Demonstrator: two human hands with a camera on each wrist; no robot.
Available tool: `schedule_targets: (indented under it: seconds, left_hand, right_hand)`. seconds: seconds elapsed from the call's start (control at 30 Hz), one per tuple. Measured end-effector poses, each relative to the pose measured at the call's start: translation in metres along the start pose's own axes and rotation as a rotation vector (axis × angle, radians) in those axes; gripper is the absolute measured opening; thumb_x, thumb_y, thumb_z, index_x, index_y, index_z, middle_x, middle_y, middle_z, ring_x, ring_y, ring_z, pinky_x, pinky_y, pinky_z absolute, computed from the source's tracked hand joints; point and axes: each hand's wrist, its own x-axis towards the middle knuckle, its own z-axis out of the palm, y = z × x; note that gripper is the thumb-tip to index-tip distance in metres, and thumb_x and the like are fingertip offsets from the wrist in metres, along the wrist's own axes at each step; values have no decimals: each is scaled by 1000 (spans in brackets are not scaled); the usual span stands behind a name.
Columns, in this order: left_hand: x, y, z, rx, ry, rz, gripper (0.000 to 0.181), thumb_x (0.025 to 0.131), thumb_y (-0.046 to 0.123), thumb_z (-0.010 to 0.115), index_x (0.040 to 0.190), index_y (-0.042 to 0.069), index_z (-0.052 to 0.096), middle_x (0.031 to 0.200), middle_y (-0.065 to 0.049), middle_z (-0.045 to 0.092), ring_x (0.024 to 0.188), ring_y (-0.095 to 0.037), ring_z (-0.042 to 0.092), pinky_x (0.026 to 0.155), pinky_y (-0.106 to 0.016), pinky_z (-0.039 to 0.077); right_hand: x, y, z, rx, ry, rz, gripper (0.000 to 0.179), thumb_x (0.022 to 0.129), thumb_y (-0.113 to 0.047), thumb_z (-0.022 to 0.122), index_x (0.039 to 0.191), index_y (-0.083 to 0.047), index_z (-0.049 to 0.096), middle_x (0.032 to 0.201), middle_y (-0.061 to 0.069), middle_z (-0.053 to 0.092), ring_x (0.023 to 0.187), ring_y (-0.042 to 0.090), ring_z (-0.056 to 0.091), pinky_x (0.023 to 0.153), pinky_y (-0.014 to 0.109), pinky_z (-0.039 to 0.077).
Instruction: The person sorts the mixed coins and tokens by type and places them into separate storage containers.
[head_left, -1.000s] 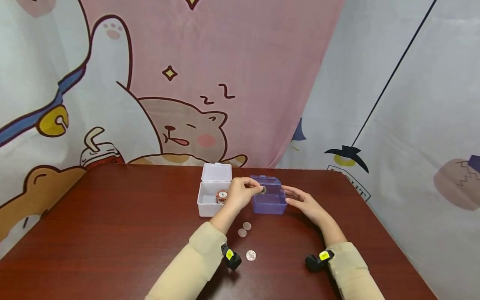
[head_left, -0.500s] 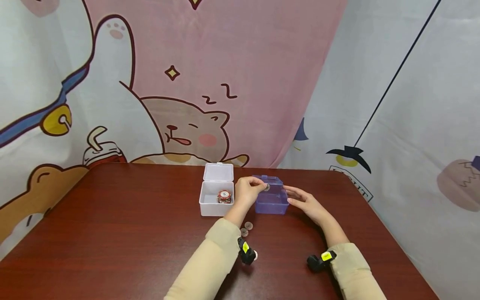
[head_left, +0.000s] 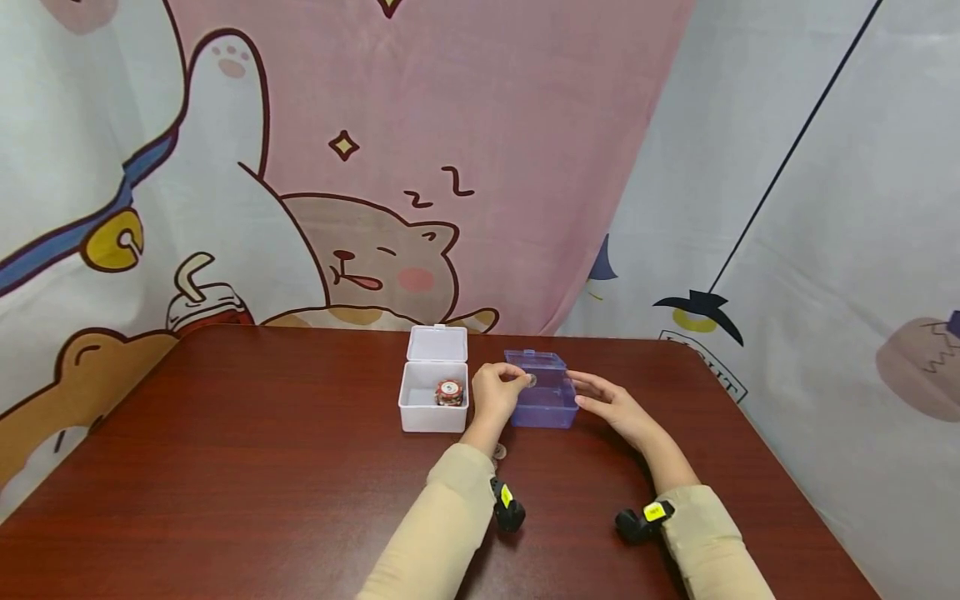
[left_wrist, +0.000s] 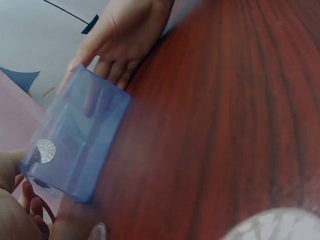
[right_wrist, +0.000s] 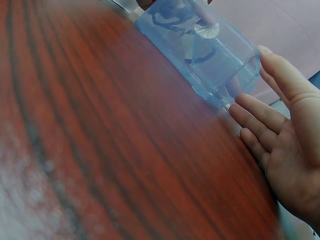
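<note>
My left hand pinches a silvery coin between thumb and fingertips, over the translucent blue box. The box stands on the table with its lid raised. Through its clear wall the coin shows in the left wrist view, and the same coin in the right wrist view. On the box's right side rests my right hand, with thumb and fingers extended along the wall. In the right wrist view, the right hand has its thumb tip at the box's corner, palm apart from it.
Left of the blue box stands a white box, lid up, holding stacked poker chips. More coins lie on the brown table; one coin peeks out beside my left wrist. A patterned cloth hangs behind.
My left hand has moved right with the pinched coin and then dipped slightly at the blue box. Its forearm now covers most of the loose coins. The right hand has stayed at the box.
</note>
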Motion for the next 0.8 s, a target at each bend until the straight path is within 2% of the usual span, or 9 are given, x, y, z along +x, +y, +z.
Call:
schedule_targets:
  seconds: [0.17,0.4,0.5,0.63,0.8]
  left_hand:
    - [-1,-4,1,-7,15,17,9,72,9,83,70,7,75,73,-6,62,72,-21,57,67,-32,43]
    - [-2,-4,0,-9,13,14,8,72,8,82,71,6,75,64,-2,54,62,-11,46,58,-26,37]
    - [-3,-2,0,-11,15,10,7,73,8,82,76,6,76,67,-5,54,63,-10,45,59,-26,37]
    - [-5,-2,-1,-43,12,32,13,73,8,81,85,5,77,73,-13,57,65,-12,46,61,-27,38]
    - [-9,0,-2,-93,0,78,18,73,9,82,90,4,77,76,-15,56,70,-23,52,60,-25,37]
  right_hand:
    - [5,18,-3,18,13,-5,49,97,-13,57,143,-6,43,141,22,45,130,38,39,103,58,27]
    - [5,22,-3,6,24,-6,48,97,-16,58,143,-10,44,141,19,46,130,35,40,104,56,27]
    - [4,19,-3,16,27,0,48,97,-12,57,143,-7,44,140,21,46,130,38,40,104,58,26]
    - [1,3,0,10,17,2,48,97,-8,56,142,-1,42,138,26,46,127,42,42,102,60,27]
    - [-3,-10,3,6,9,4,49,97,-8,56,142,0,42,138,27,46,127,42,42,102,59,28]
